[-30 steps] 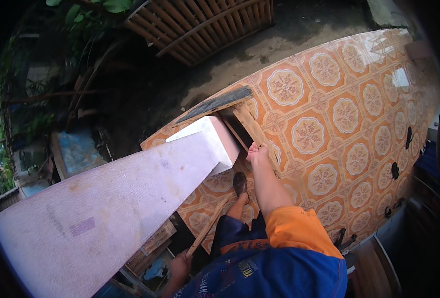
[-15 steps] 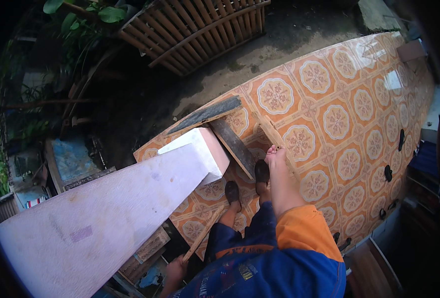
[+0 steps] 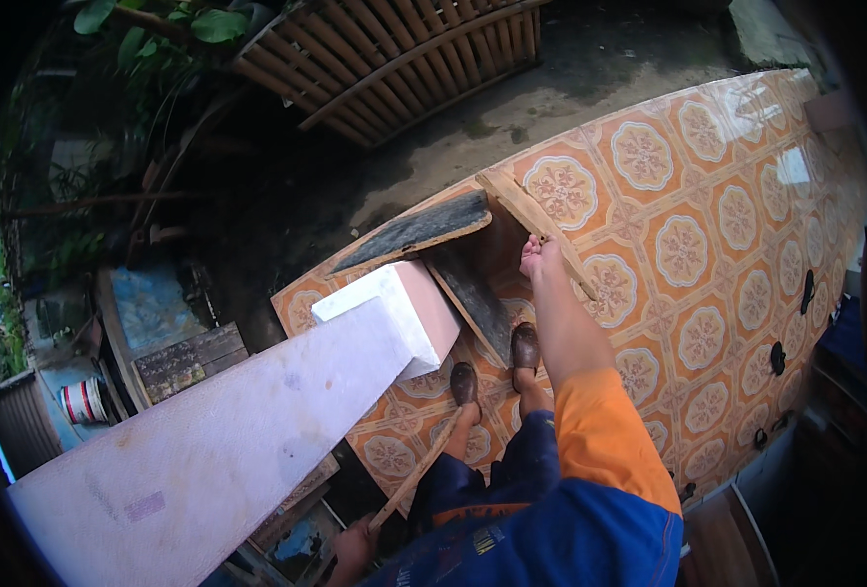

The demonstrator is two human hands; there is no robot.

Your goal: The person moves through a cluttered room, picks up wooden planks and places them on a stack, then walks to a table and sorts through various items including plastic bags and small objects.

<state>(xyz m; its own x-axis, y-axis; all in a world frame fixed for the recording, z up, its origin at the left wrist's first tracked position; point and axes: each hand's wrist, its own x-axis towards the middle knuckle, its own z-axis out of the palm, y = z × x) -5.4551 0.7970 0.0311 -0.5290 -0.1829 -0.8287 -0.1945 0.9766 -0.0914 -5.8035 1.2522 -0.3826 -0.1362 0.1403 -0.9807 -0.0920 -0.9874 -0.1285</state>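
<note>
The person's right hand (image 3: 536, 256), at the centre of the frame, is closed around the near end of a pale wooden strip (image 3: 534, 227) that slants up and left across the patterned tile floor (image 3: 737, 215). The left hand (image 3: 353, 550), at the bottom edge, grips a thin stick (image 3: 419, 472) that points up toward the shoes (image 3: 497, 364).

A long white beam (image 3: 228, 430) fills the lower left and seems to rest near the shoulder; its square end hangs just above the tiles. If the person bends further, it could tip and strike the floor or the dark weathered boards (image 3: 424, 230) beside the strip. Lifting the strip may drag those boards, which touch it.

Open tiled floor lies to the right. The tile edge drops to bare ground in the upper middle, and clutter crowds the left.
</note>
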